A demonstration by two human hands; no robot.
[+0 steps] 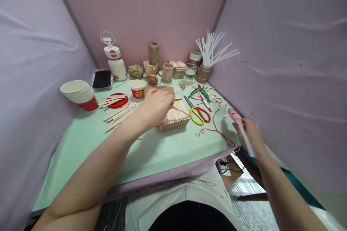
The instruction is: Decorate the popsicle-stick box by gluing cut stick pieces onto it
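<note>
A small box topped with craft sticks (176, 117) sits at the middle of the table, its cardboard side facing me. Over its back left part is my left hand (158, 104), fingers curled downward and closed; whatever they pinch is hidden. My right hand (252, 135) is wrapped round a pink hot glue gun (233, 114) at the table's right edge, with a long clear glue stick (246, 139) sticking out of its back. Scissors (199, 112) with one yellow and one red handle lie just right of the box. Red cord (217, 130) trails between them and the glue gun.
Loose craft sticks (119, 113) and a red plate (123, 101) lie left. Stacked paper cups (81, 92), a single cup (137, 88) and a white bottle (118, 68) stand behind. Green-handled pliers (200, 92) and a holder of glue sticks (204, 74) are at the back right.
</note>
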